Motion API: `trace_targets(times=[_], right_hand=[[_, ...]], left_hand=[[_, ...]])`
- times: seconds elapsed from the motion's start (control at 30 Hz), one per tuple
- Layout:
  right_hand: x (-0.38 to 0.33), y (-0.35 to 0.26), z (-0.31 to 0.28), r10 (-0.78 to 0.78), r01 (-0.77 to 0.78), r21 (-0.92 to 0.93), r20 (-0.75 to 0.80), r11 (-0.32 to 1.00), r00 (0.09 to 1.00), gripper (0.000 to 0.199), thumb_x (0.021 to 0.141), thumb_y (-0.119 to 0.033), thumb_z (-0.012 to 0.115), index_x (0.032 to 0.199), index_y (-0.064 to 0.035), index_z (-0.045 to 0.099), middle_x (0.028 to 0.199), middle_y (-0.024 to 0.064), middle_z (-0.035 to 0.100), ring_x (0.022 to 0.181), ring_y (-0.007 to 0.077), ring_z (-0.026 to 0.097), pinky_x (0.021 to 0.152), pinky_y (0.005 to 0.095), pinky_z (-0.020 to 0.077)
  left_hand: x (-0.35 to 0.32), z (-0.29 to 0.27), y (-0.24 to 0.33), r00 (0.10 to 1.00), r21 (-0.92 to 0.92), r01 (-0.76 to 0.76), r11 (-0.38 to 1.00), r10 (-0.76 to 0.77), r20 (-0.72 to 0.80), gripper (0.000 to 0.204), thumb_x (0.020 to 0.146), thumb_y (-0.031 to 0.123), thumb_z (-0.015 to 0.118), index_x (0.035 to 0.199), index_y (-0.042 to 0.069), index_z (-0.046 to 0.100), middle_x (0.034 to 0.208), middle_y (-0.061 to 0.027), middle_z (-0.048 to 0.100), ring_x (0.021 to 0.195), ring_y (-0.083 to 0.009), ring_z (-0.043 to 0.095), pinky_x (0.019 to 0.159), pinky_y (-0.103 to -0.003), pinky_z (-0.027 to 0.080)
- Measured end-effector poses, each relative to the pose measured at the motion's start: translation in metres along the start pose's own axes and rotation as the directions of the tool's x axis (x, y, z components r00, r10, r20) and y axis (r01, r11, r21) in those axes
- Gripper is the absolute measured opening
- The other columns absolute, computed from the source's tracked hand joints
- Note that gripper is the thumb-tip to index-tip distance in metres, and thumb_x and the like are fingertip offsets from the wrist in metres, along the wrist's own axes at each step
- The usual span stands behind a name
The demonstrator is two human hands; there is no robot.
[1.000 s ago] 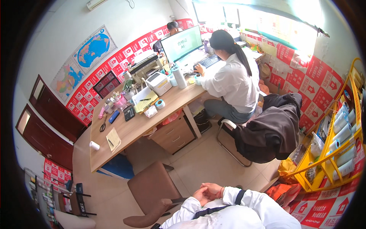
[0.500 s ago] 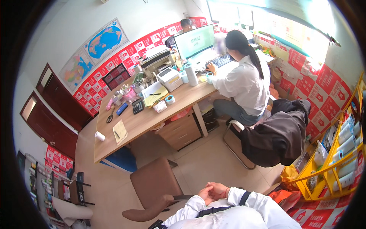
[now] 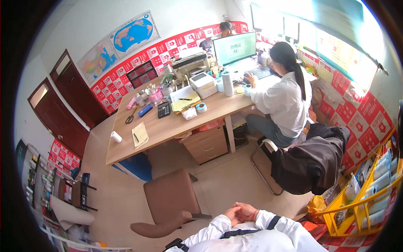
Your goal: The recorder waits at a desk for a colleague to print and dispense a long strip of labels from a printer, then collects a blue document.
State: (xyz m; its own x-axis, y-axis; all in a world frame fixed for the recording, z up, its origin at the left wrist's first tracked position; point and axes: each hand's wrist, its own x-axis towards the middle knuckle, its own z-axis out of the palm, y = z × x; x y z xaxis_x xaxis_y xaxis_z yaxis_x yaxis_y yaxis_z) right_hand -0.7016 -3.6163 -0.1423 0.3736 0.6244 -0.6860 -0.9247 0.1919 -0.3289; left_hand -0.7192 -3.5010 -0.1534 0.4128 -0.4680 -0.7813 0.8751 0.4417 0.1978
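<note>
Hands at rest in a busy office: the camera wearer's left hand and right hand lie folded together in front of a white top, a red band circling the right wrist. The grip of each closes on the other, fingers pressed together, with no object visible between them. Nearest, at 9 o'clock from the hands, a brown chair stands unoccupied and apart from them.

From 10 to 12 o'clock stretches a wooden desk. At its near left end lie a yellowish pad with a pen on it, a white roll, scissors and a calculator, all well out of the wearer's reach.

At 12 o'clock, a co-worker's hand rests beside a keyboard before a lit monitor, its pale screen carrying dark characters. A dark jacket drapes a second chair at 2 o'clock; a yellow rack of rolls stands near 3 o'clock.

By all appearances, the wearer's hands are idle, with nothing picked up or set in place. The co-worker's screen work looks under way; what is finished there and what is left cannot be told.
</note>
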Motion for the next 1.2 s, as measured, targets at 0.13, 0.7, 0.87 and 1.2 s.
trace_targets(times=[0.13,0.7,0.87,1.2], right_hand=[[0.001,0.0,-0.006,0.027,-0.028,0.028,0.015,0.999,1.0,0.031,0.085,-0.035,0.027,0.093,-0.0109,0.046,0.085,0.008,0.053,0.074,0.0211,0.051,0.061,0.033,0.0419],[0.0,-0.004,-0.011,0.093,-0.093,-0.001,0.042,0.996,0.995,0.037,0.084,-0.038,0.029,0.09,-0.0068,0.046,0.087,0.01,0.053,0.076,0.0242,0.052,0.063,0.0369,0.0422],[-0.009,-0.005,-0.006,-0.013,0.013,0.008,-0.011,1.0,1.0,0.032,0.085,-0.037,0.028,0.099,-0.0116,0.041,0.091,0.0078,0.053,0.08,0.0234,0.051,0.063,0.0365,0.0425],[-0.004,-0.007,-0.012,-0.033,0.033,0.02,0.015,0.999,0.999,0.027,0.085,-0.033,0.029,0.096,-0.0114,0.041,0.091,0.0091,0.051,0.081,0.0258,0.05,0.067,0.0395,0.0415]], left_hand=[[-0.009,0.013,0.003,0.999,0.018,-0.005,1.0,0.006,-0.045,0.027,0.08,0.024,0.041,0.097,0.004,0.041,0.095,-0.0146,0.046,0.094,-0.0294,0.043,0.082,-0.048,0.033],[-0.001,0.017,0.005,0.999,0.03,0.038,0.999,-0.037,-0.03,0.034,0.081,0.034,0.037,0.101,0.006,0.042,0.1,-0.0131,0.044,0.094,-0.0282,0.044,0.082,-0.045,0.035],[0.003,0.018,0.004,0.999,0.039,0.021,0.999,-0.02,-0.032,0.034,0.081,0.033,0.039,0.101,0.006,0.042,0.099,-0.0152,0.045,0.093,-0.0291,0.044,0.081,-0.044,0.036],[0.015,0.01,0.004,0.999,0.006,0.029,1.0,-0.029,0.024,0.029,0.081,0.029,0.039,0.103,0.01,0.042,0.1,-0.011,0.046,0.094,-0.0264,0.045,0.082,-0.045,0.035]])
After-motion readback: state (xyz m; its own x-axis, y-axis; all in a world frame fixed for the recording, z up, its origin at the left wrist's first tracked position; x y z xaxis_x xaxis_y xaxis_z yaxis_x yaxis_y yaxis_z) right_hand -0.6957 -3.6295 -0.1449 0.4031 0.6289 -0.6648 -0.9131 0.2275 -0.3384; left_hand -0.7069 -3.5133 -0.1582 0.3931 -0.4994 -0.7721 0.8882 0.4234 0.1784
